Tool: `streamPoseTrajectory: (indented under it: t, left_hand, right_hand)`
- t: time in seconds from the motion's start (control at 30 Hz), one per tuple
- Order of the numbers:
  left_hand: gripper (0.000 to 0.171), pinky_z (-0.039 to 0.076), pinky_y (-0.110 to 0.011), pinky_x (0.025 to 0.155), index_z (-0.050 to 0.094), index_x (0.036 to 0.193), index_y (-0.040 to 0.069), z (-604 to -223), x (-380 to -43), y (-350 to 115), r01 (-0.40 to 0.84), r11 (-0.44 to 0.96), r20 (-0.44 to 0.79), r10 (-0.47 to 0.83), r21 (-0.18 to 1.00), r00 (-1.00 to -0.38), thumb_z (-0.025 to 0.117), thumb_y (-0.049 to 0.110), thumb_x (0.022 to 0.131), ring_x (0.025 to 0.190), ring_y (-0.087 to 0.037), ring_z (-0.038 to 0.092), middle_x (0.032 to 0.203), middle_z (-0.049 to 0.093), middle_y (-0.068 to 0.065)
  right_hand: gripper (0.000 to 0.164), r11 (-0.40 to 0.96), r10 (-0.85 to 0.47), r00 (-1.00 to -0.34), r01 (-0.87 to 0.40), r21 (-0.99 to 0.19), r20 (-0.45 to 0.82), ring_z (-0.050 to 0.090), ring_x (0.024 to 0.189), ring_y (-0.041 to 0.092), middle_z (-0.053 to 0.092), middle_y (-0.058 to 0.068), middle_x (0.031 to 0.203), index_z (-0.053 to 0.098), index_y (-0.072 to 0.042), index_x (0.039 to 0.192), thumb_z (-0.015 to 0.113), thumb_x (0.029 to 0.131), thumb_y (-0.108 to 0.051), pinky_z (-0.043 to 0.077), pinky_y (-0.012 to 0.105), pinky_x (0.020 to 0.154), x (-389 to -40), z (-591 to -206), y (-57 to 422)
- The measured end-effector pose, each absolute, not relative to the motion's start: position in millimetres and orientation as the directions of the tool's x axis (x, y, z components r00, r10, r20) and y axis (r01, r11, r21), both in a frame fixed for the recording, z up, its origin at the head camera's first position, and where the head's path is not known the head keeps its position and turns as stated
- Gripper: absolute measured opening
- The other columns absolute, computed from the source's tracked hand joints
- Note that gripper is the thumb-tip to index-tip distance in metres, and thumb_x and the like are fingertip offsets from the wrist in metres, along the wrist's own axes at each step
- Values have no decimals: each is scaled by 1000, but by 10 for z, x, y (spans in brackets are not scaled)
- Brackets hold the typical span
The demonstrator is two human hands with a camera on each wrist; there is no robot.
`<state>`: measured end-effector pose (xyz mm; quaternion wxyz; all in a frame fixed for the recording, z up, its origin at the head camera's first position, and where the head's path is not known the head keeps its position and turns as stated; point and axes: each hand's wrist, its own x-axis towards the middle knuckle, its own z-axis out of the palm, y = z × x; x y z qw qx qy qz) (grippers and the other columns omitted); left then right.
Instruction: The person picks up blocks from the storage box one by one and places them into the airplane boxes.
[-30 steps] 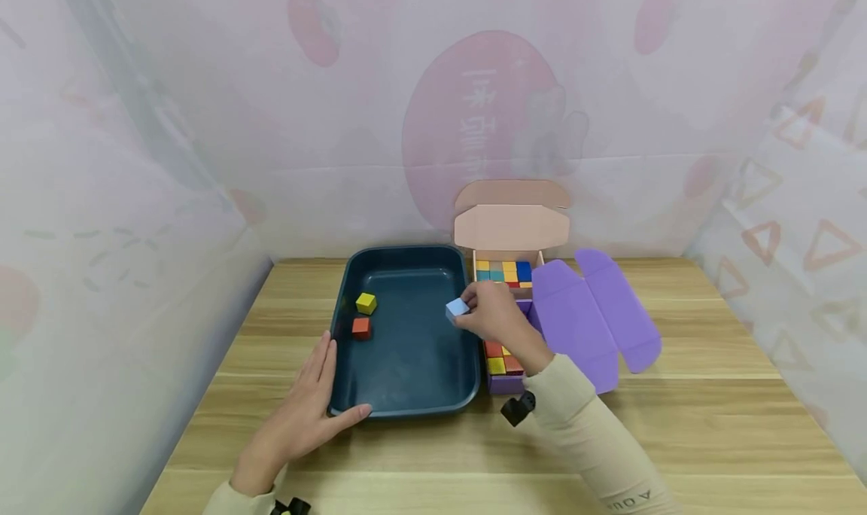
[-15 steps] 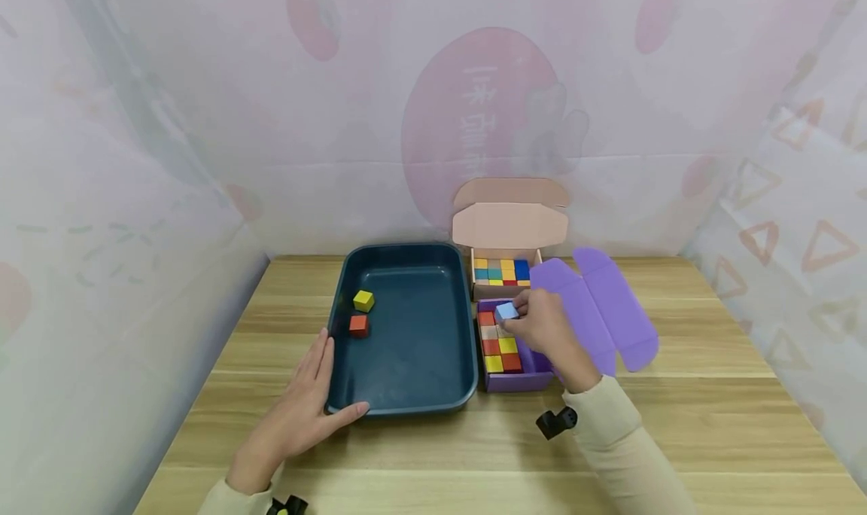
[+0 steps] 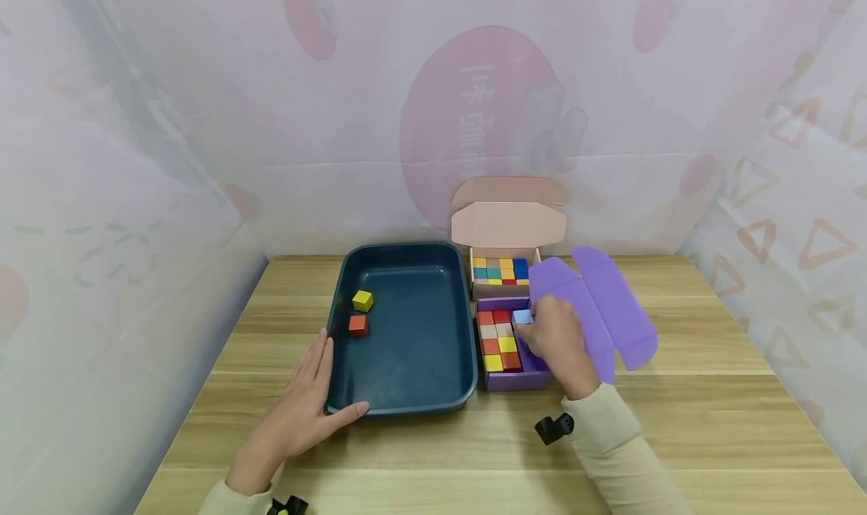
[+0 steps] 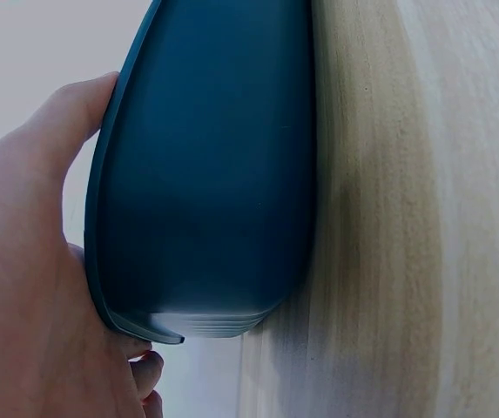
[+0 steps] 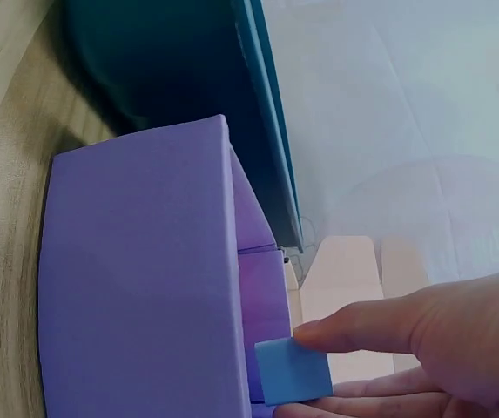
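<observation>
My right hand (image 3: 557, 336) pinches a light blue cube (image 5: 293, 371) between thumb and fingers, at the far right corner of the open purple box (image 3: 518, 382). Two columns of red, yellow and pale cubes (image 3: 507, 345) fill that box's left part. My left hand (image 3: 296, 413) rests against the near left corner of the dark teal tray (image 3: 420, 408), thumb on the front rim and straight fingers along the left side; the left wrist view shows the thumb at the tray's rim. Inside the tray lie a yellow cube (image 3: 363, 300) and a red cube (image 3: 358, 325).
Behind the purple box stands an open beige box (image 3: 502, 291) of coloured cubes, its lid (image 3: 508, 225) raised against the printed backdrop. The purple lid (image 3: 588, 312) spreads to the right. Wooden table (image 3: 433, 470) runs along the front.
My right hand has carried the light blue cube from over the tray rightward to the purple box, then to its far right corner. The left hand stays at the tray.
</observation>
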<state>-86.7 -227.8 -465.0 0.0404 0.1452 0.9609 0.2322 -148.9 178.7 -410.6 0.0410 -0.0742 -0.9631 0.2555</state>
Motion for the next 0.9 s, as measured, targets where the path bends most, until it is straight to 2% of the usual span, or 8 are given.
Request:
streamPoseTrajectory:
  t: [0.07, 0.17, 0.3, 0.4, 0.53, 0.63, 0.73, 0.9]
  left_hand:
    - [122, 18, -74, 127, 0, 169, 4, -4650, -866, -2281, 260, 849, -12, 298, 460, -954, 69, 67, 92, 165, -43, 4, 179, -6, -16]
    - [122, 17, -73, 127, 0, 169, 3, -4656, -867, -2285, 258, 848, -18, 300, 464, -954, 69, 67, 92, 166, -43, 3, 179, -8, -15]
    - [122, 16, -73, 127, 0, 169, 3, -4663, -867, -2290, 254, 847, -27, 301, 466, -953, 69, 67, 92, 166, -43, 3, 179, -9, -14]
    - [122, 16, -73, 127, 0, 169, 3, -4663, -866, -2291, 254, 847, -25, 300, 467, -954, 69, 67, 92, 165, -43, 3, 179, -8, -14]
    - [122, 17, -73, 127, 0, 169, 3, -4657, -865, -2286, 255, 849, -20, 298, 464, -954, 69, 68, 92, 166, -43, 3, 179, -7, -16]
    - [122, 16, -72, 128, 0, 169, 3, -4652, -863, -2281, 256, 849, -21, 298, 462, -954, 69, 68, 91, 166, -42, 3, 179, -7, -16]
    - [122, 16, -73, 128, 0, 170, 4, -4646, -861, -2279, 255, 848, -21, 298, 465, -954, 69, 68, 91, 166, -42, 3, 179, -7, -16]
    - [122, 16, -73, 128, 0, 170, 4, -4639, -865, -2278, 254, 850, -22, 297, 462, -955, 69, 68, 92, 165, -42, 4, 179, -7, -15]
  right_hand:
    - [36, 875, 168, -985, 126, -467, 49, 58, 59, 22, 60, 7, 62, 67, -1, 71, 88, 86, -26, 48, 30, 53, -1497, -4118, 1770]
    - [36, 895, 170, -984, 134, -426, 48, 64, 66, 26, 72, 15, 78, 74, 6, 91, 88, 86, -27, 59, 40, 60, -1511, -4136, 1749]
    - [42, 916, 159, -986, 132, -378, 41, 67, 69, 30, 75, 20, 91, 74, 9, 105, 87, 87, -26, 64, 47, 65, -1531, -4152, 1709]
    - [37, 928, 147, -988, 120, -354, 50, 65, 67, 28, 74, 19, 86, 75, 7, 101, 87, 87, -25, 61, 43, 58, -1544, -4168, 1675]
    - [23, 938, 126, -990, 98, -333, 66, 61, 60, 25, 69, 13, 74, 73, 2, 83, 85, 88, -18, 50, 34, 45, -1555, -4201, 1635]
    - [21, 945, 111, -991, 84, -315, 70, 60, 59, 25, 66, 12, 70, 69, -1, 76, 80, 90, -12, 45, 31, 42, -1564, -4236, 1607]
    - [15, 955, 94, -993, 71, -289, 67, 66, 65, 29, 68, 15, 74, 70, -1, 78, 74, 92, -5, 50, 36, 45, -1582, -4278, 1580]
    - [7, 964, 61, -996, 42, -264, 62, 73, 76, 36, 75, 21, 85, 73, 2, 87, 70, 93, 2, 61, 46, 58, -1621, -4340, 1554]
